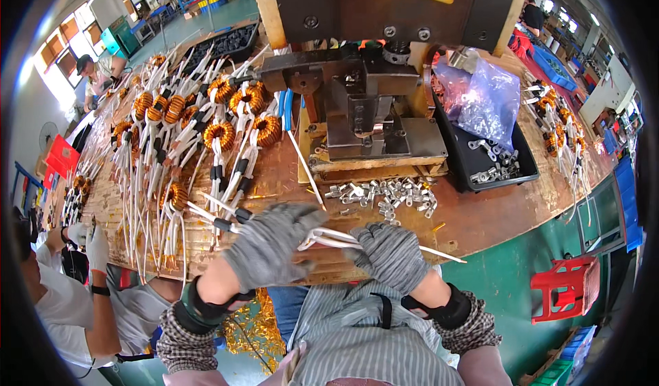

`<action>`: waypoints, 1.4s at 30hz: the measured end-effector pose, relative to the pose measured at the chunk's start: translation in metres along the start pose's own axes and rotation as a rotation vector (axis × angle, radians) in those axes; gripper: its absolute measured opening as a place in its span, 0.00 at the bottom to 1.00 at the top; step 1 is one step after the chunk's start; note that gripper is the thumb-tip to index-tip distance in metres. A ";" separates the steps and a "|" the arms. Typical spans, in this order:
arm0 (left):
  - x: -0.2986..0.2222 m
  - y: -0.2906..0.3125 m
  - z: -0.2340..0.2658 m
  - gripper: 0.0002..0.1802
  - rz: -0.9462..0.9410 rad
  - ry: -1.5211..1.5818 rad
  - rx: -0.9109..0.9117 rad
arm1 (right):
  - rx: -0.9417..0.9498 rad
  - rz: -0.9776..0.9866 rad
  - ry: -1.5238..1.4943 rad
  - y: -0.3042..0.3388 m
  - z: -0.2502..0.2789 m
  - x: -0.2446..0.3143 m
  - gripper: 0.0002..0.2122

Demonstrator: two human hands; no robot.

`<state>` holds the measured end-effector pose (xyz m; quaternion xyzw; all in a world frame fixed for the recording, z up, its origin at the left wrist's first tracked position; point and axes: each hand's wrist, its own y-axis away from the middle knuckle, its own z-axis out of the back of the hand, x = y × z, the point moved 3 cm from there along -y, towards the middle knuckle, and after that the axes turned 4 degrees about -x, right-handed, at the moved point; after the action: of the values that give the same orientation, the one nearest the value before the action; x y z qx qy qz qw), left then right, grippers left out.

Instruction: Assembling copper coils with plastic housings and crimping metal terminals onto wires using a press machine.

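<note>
My left hand [274, 242], in a grey knit glove, is slightly blurred at the table's near edge. Its fingers are stretched out and its thumb stands apart from them. White wires with black sleeves [223, 224] run up to its wrist side. My right hand [391, 255], gloved alike, is closed around white wires [332, 238]. They reach leftward to the gap by my left thumb, and one end [443, 254] sticks out past my right hand. Metal cable lugs [391, 195] lie loose just beyond my hands, before a dark press [367, 104].
Copper-wound ring coils [220, 136] with white leads cover the wooden table's left side. A black tray [504, 180] with lugs and a plastic bag [487, 101] stands right of the press. More coils [559, 129] lie far right. A red stool [564, 290] and a co-worker [75, 303] flank the table.
</note>
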<state>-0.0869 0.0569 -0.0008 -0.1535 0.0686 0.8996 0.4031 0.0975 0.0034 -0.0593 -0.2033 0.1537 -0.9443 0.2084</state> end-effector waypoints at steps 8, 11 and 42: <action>-0.009 -0.023 -0.030 0.22 -0.134 -0.042 -0.153 | 0.127 -0.083 -0.363 -0.005 0.021 -0.023 0.19; -0.009 -0.023 -0.032 0.23 -0.143 -0.048 -0.179 | 0.243 -0.085 -0.504 -0.007 0.024 -0.050 0.21; -0.030 -0.034 -0.035 0.16 -0.220 -0.257 0.120 | 0.330 -0.760 -1.373 0.024 -0.032 -0.043 0.16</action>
<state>-0.0351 0.0499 -0.0234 -0.0194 0.0529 0.8565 0.5131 0.1271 0.0085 -0.1102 -0.7438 -0.2300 -0.6254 -0.0519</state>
